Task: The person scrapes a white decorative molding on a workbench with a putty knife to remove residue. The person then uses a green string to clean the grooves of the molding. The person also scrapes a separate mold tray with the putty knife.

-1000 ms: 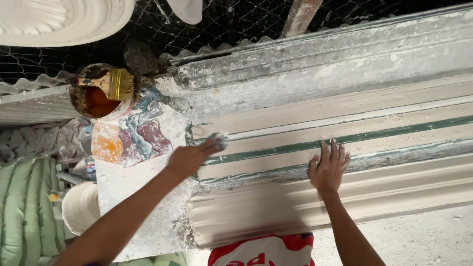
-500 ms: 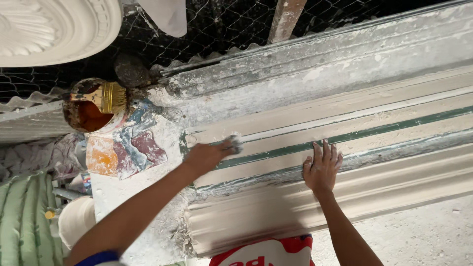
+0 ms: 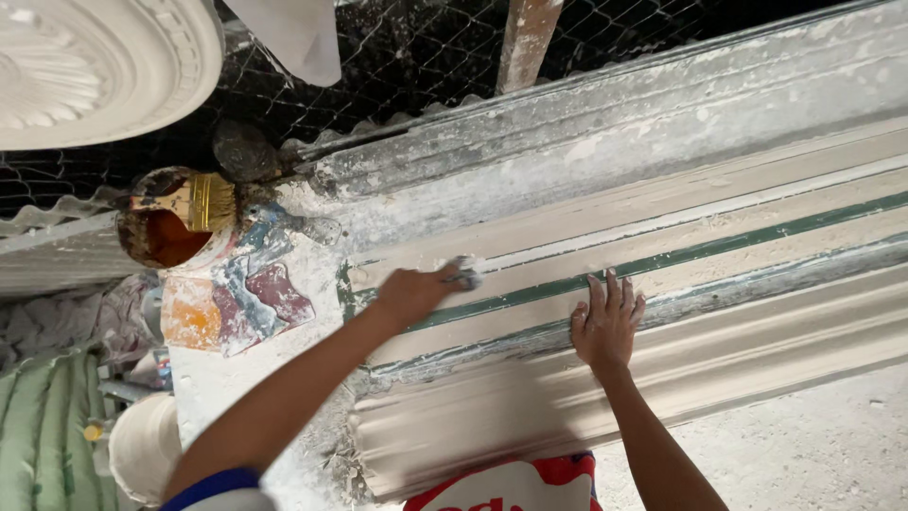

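A long, pale plaster moulding with ridges and a thin green stripe lies across the view. My left hand grips a small grey-white rubbing pad and presses it against the moulding's upper flat band near its left end. My right hand rests flat and empty on the moulding a little to the right, fingers spread and pointing up toward the green stripe. Both forearms reach in from the bottom edge.
A rusty tin of brown liquid with a flat brush stands at the left, on a paint-stained white board. A round plaster medallion and wire mesh are above. A white bucket and a red-and-white sack sit below.
My left hand has slid the pad to the right along the moulding. My right hand has stayed flat in the same place.
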